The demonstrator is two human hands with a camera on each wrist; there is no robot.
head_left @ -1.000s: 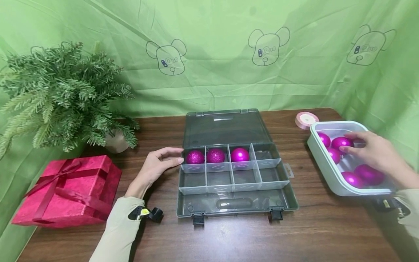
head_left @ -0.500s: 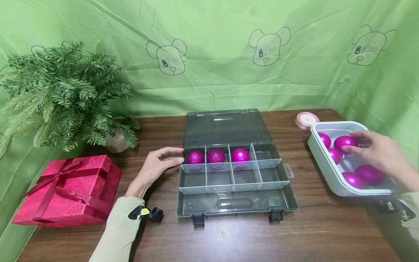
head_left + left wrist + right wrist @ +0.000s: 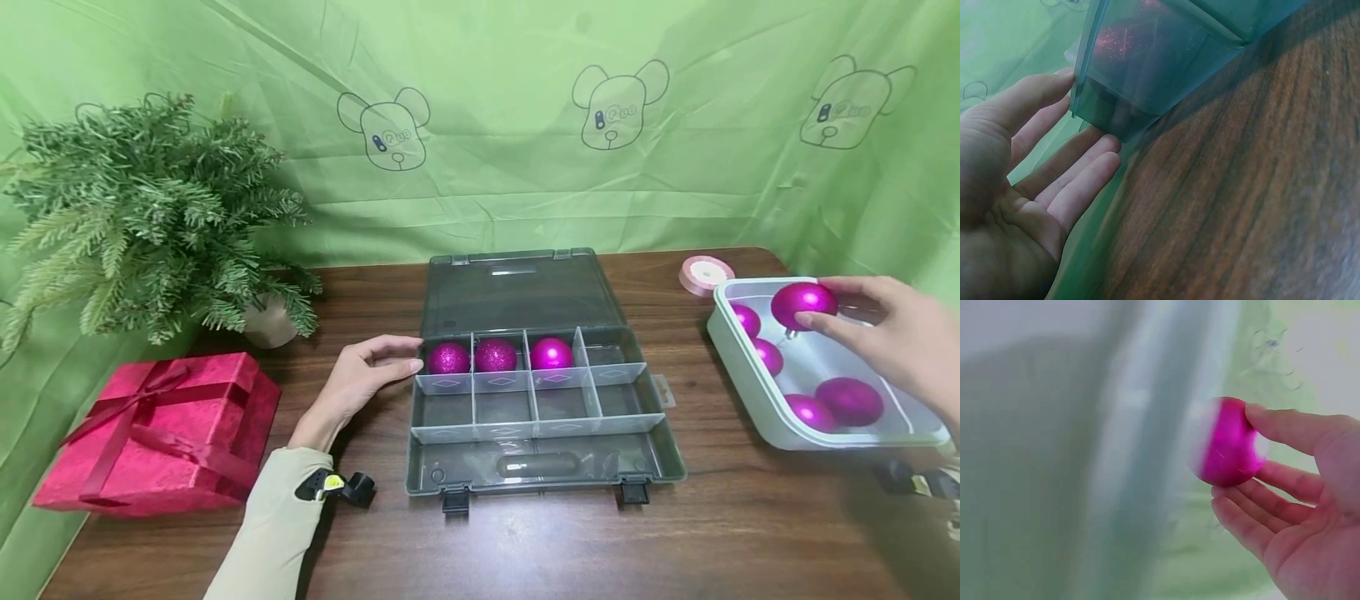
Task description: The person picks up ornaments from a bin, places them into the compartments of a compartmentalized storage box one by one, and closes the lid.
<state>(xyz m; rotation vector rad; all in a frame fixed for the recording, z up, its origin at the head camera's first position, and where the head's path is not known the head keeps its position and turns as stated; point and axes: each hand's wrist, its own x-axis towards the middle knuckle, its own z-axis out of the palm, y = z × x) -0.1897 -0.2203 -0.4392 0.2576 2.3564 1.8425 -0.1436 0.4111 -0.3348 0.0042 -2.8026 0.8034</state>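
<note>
Lifted since the earlier frame, one glossy bauble (image 3: pixel 799 305) is pinched in our right hand (image 3: pixel 900 333) above the tub (image 3: pixel 742 375). Our left hand (image 3: pixel 352 379), fingers extended, touches the organizer case (image 3: pixel 480 465): three baubles (image 3: pixel 495 356) stowed, four remain visible in the tub.

"What's worn behind the left hand (image 3: pixel 351 379)?"

"A fitted, pale beige sleeve (image 3: pixel 270 525), lightly creased, ending at the wrist."

"Anything fastened there?"

"A small black mount (image 3: pixel 308 486) bearing a yellow patch (image 3: pixel 333 482), with a stubby black cylinder (image 3: pixel 361 490) jutting out to the right."

"And by the right hand (image 3: pixel 903 333)?"

"Another dark mount (image 3: pixel 895 477), near the right edge, too blurred for detail."
</note>
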